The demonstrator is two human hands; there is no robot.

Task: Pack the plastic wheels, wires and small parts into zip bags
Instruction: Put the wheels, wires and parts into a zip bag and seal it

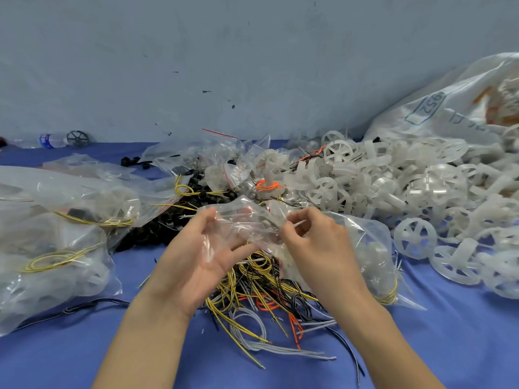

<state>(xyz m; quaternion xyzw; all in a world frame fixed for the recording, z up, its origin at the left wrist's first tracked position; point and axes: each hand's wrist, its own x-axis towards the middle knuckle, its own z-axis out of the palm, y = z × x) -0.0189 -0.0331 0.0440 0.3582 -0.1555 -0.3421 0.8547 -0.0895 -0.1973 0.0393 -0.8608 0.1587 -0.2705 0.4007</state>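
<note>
Zip bag point(241, 220), frame centre: limp, slippery, light. Left hand point(196, 254) grips it; right hand point(317, 242) pinches edge. Hold by mouth.

One held zip bag point(244, 220); one water bottle point(52, 140); one big sack point(449, 108); wheels point(415, 238), wires point(252, 290): uncountable heaps.

Single view only, head-worn wide-angle, facing forward and down over blue table point(463, 332), close above left hand point(196, 256) and right hand point(317, 245) at centre frame, forearms point(146, 332) entering from bottom edge, grey wall point(252, 51) filling upper third, table reaching both side edges.
</note>
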